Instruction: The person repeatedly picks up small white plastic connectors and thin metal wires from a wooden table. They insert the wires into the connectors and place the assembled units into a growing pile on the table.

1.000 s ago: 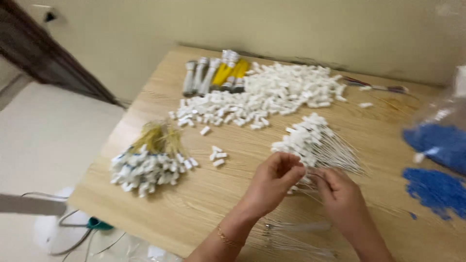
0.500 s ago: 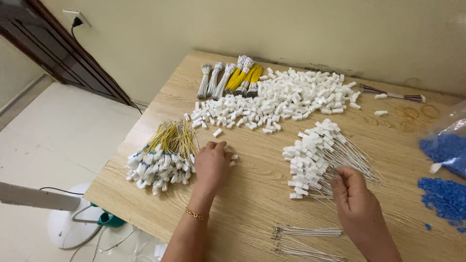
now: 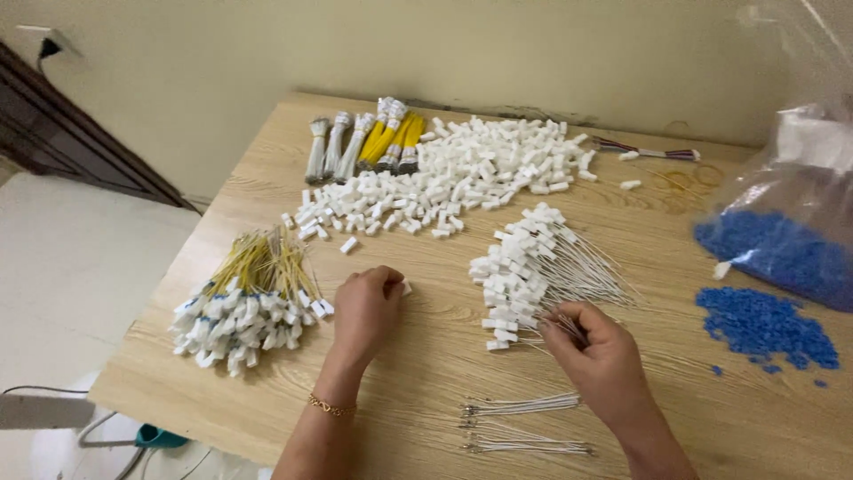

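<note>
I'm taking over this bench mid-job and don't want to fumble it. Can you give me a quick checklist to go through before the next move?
1. Left hand has a small white plastic connector at its fingertips: ok, though the grip itself is hidden.
2. Right hand pinches thin white wires from the bundle of white-capped wires: ok.
3. Heap of loose white connectors lies on the wooden table: ok.
4. Finished pile of yellow-wired connectors sits apart from the hands: ok.
5. Bare wire bunches lie near the table's front edge: ok.
6. One wire singled out: cannot tell.
</note>
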